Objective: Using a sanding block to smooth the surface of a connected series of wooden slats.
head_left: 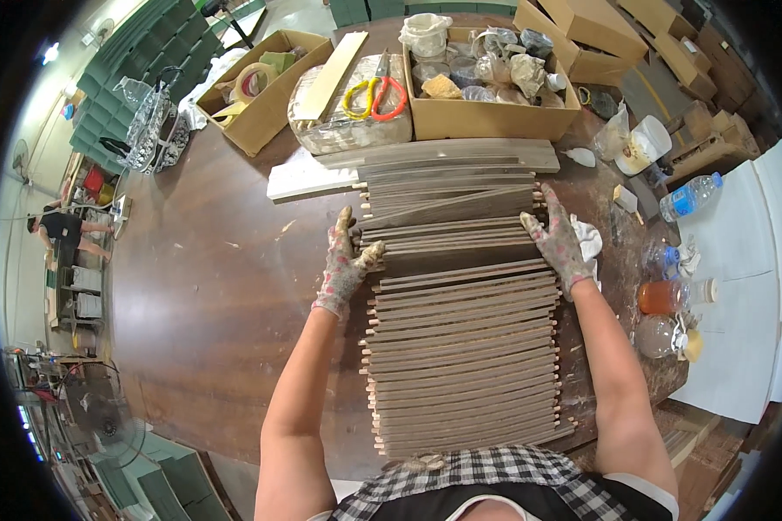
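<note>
A long row of thin grey-brown wooden slats (pixel 465 356) with peg-like pale ends lies across the table in front of me. Toward the far end some slats lean, baring a darker face (pixel 460 258). My left hand (pixel 343 265), in a dotted, stained work glove, is at the left ends of the slats, fingers apart and thumb against the edge. At the right ends is my right hand (pixel 562 243), gloved alike, its thumb over the slats and its fingers stretched along their ends. Neither hand visibly closes around a slat.
Behind the slats stand a wrapped bundle (pixel 347 130) with scissors (pixel 375 97) on it, a carton of bags (pixel 487 126) and a carton with tape (pixel 269 130). Loose boards (pixel 313 178) lie before them. Bottles (pixel 691 198) line the right edge. A person (pixel 65 227) is far left.
</note>
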A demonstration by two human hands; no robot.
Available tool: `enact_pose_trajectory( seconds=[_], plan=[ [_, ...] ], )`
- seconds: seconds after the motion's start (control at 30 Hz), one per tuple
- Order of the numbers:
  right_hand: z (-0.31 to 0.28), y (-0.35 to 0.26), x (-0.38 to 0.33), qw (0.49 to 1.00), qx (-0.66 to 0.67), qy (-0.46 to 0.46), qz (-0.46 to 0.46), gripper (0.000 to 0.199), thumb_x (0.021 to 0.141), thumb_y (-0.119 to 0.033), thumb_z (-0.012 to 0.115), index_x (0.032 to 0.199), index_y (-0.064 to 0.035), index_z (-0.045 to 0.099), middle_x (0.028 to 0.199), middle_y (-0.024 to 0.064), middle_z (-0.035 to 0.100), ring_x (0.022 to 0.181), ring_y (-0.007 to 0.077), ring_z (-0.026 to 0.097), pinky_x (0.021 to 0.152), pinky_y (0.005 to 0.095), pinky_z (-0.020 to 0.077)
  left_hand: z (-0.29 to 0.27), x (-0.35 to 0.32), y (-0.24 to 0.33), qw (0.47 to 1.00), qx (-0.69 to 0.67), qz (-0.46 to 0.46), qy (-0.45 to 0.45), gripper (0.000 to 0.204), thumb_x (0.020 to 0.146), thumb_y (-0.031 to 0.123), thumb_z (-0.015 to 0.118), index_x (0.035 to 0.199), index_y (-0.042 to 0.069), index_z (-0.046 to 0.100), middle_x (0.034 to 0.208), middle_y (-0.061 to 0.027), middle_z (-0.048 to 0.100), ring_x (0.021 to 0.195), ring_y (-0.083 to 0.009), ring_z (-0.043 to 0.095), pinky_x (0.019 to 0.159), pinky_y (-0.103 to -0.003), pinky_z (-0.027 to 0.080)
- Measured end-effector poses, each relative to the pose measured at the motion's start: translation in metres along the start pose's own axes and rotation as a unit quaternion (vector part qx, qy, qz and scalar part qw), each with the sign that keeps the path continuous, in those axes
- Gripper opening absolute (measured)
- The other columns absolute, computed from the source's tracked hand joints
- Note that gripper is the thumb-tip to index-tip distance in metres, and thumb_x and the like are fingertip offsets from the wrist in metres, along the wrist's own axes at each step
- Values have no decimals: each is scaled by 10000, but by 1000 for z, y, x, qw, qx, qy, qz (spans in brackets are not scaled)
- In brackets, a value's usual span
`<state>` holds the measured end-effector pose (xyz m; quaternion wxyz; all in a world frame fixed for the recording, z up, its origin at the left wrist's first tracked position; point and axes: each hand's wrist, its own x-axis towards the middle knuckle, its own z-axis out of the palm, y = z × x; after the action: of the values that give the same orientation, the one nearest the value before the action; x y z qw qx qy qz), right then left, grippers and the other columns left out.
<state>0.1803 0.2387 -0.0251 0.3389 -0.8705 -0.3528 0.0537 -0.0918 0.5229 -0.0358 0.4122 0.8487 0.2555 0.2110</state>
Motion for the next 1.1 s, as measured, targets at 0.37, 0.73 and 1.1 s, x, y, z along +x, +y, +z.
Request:
enact_pose_trajectory(
  seconds=[0.37, 0.73, 1.1],
  plan=[
    [-16, -22, -16, 992, -56, -16, -115, 408, 903, -198, 646, 1286, -86, 557, 1217, 175, 526, 1097, 367, 546, 946, 434, 466, 1, -10, 18, 997, -59, -41, -36, 570, 942, 194, 625, 1461, 84, 415, 1401, -164, 478, 1285, -271, 473, 1076, -354, 377],
    [-8, 6, -15, 997, 71, 14, 3, 528, 954, -234, 591, 1403, -43, 391, 1309, 199, 475, 1224, 350, 506, 991, 425, 474, 1, -8, 26, 998, 27, -51, 15, 807, 918, 402, 634, 1504, 6, 246, 1458, -305, 342, 1363, -422, 355, 1117, -442, 339],
    [10, 20, -20, 998, 25, -39, 40, 639, 955, -288, 592, 1482, -62, 311, 1365, 235, 446, 1230, 393, 492, 1017, 429, 434, 4, -1, 13, 988, 108, -108, -13, 786, 954, 395, 590, 1492, -54, 234, 1494, -301, 323, 1407, -397, 313, 1147, -405, 280]
  ],
)
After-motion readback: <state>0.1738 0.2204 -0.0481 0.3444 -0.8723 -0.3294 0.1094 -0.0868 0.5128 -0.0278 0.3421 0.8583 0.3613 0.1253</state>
